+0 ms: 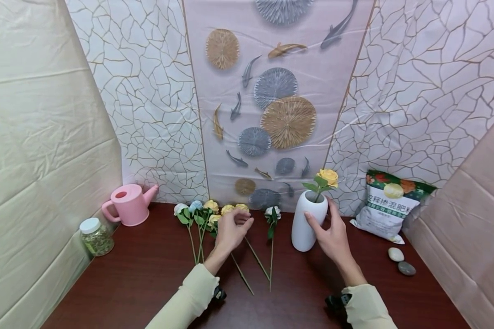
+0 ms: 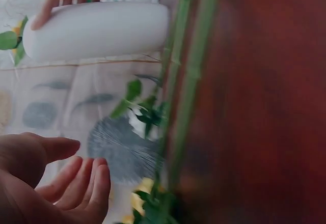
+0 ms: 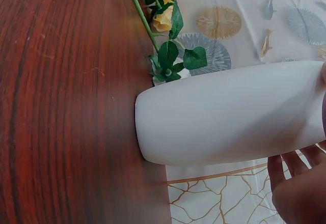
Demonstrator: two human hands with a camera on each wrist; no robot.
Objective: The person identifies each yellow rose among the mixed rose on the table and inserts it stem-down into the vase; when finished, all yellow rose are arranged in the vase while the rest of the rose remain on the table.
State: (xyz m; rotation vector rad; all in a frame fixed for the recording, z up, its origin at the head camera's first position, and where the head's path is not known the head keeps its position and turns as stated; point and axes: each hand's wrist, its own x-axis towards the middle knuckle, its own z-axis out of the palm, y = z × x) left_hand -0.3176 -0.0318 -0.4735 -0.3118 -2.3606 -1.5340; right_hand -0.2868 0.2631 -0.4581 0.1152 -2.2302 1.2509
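A white vase (image 1: 308, 226) stands upright on the dark red-brown table with one yellow rose (image 1: 328, 177) in it, its leaves above the rim. My right hand (image 1: 333, 235) grips the vase near the top, thumb on the front and fingers round the far side. In the right wrist view the vase (image 3: 229, 117) fills the middle. My left hand (image 1: 230, 230) is over the yellow roses (image 1: 212, 205), overlapping some of them. The left wrist view shows the left hand (image 2: 66, 178) with relaxed, slightly bent fingers and nothing between them.
White and blue roses (image 1: 195, 205) lie left of the left hand, and a single white rose (image 1: 272, 213) lies nearer the vase. A pink watering can (image 1: 131, 205) and a lidded jar (image 1: 96, 237) stand at left. Fertilizer bag (image 1: 389, 205) and two stones (image 1: 396, 254) are at right.
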